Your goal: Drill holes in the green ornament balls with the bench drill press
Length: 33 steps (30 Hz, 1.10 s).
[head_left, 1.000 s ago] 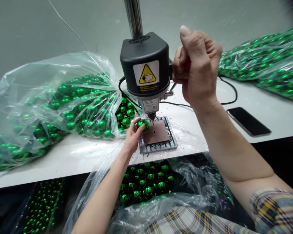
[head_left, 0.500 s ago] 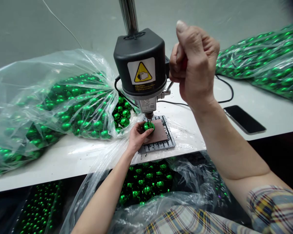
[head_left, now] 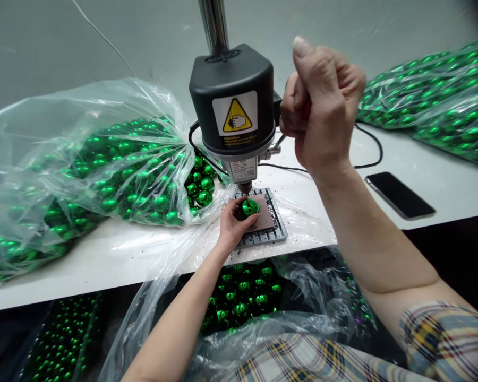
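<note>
Under the chuck of a black bench drill press [head_left: 234, 101], my left hand [head_left: 235, 222] grips a shiny green ball [head_left: 250, 208] between thumb and fingers. The ball rests on a pinkish-brown pad [head_left: 266, 213] lying on the slotted grey base plate [head_left: 279, 228]. A thin bit points down at the ball's top; whether it touches cannot be made out. My right hand [head_left: 322, 103] is raised beside the drill head, its fingers wrapped round the red grip of the feed lever, which they mostly hide. Dark shavings dot the base plate.
An open clear bag of green balls [head_left: 123, 175] spills toward the drill from the left. Another filled bag [head_left: 434, 95] lies at the right, and more balls [head_left: 242, 300] sit in plastic below the table edge. A phone [head_left: 400, 195] and a black cable [head_left: 368, 146] lie right.
My left hand and the green ball have shifted slightly right and down in view. The drill and my right hand also appear a little further right, with the right hand still on the lever.
</note>
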Motion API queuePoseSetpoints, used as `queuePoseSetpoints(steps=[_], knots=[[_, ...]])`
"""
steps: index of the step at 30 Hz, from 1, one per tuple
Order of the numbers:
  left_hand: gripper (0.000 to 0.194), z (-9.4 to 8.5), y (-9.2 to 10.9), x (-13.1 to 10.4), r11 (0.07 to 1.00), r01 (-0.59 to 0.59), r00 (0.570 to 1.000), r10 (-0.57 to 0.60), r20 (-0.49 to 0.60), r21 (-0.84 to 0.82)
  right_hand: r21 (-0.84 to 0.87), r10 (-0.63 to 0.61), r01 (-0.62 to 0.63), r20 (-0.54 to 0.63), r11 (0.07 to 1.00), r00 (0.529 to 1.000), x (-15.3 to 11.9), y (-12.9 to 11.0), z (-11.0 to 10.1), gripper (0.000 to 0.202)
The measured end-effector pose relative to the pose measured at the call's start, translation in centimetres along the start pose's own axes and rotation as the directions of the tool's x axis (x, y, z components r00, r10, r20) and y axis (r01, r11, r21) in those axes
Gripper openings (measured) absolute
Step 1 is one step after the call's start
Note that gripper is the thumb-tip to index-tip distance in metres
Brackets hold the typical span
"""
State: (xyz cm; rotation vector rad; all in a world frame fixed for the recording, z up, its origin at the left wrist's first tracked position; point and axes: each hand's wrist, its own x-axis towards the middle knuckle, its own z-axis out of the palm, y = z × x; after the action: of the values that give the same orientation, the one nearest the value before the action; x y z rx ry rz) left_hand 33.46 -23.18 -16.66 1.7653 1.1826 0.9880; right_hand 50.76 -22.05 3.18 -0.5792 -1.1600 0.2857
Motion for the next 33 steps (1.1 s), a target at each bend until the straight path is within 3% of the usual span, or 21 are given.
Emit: queuePoseSetpoints(steps=[5,10,15,24,27,30,33], knots=[[0.054,0.2,-0.3,0.0,0.999,0.006,1.0,-0.006,0.012,-0.047,-0.051,-0.095,0.092,-0.066,0.994,0.993,-2.8,-1.1,-0.3,0.066],[0.051,0.2,-0.3,0.1,0.999,-0.027,0.999,0.028,0.022,-0.027,-0.069,-0.044,0.04,-0.053,0.997,0.998,-5.5,-1.9,-1.2,0.063],[0.049,0.0,0.0,0.1,0.996,-0.092,0.996,0.091,0.01,0.016,0.041,-0.184,0.185,-0.017,0.982,0.983,-6.3,-0.3,-1.8,0.056],[0.048,0.3,-0.2,0.1,0.997,-0.078,0.997,0.078,0.015,-0.006,0.047,-0.365,0.363,0.054,0.931,0.929,-8.9,2.1,-3.2,0.057],[0.048,0.3,-0.2,0.1,0.998,-0.058,0.998,0.058,0.011,0.004,0.034,-0.308,0.308,-0.01,0.951,0.951,-7.4,1.0,-2.3,0.059],[0.048,0.3,-0.2,0.1,1.0,-0.027,1.0,0.027,0.002,0.01,-0.03,-0.151,0.149,-0.135,0.988,0.979,-4.4,-0.6,-0.7,0.058],[0.048,0.7,-0.4,0.0,1.0,-0.008,1.0,0.007,-0.016,-0.014,-0.005,0.014,-0.015,-0.131,1.0,0.991,-1.4,-1.4,0.6,0.054]])
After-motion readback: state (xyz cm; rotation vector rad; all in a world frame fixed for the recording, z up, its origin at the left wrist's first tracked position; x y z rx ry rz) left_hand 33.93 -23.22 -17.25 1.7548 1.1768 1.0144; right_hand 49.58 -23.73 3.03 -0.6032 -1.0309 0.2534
